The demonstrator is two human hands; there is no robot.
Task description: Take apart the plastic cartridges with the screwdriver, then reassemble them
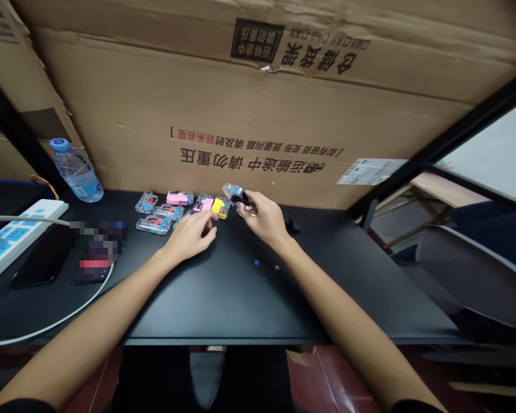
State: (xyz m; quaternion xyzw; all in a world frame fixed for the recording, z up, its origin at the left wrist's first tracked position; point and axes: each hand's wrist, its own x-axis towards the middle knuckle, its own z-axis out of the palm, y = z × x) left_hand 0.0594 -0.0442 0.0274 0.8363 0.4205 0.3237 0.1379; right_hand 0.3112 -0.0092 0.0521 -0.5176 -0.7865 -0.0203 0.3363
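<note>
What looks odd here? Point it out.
The cardboard carton behind the desk stands upside down: its printed characters appear inverted. Its upper part is also creased, with a small tear near the top.

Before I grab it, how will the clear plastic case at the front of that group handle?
The clear plastic case looks stiff and probably light, seeming mostly hollow. Lying flat on the black desk, it should not roll, though its smooth shell may slip.
</note>
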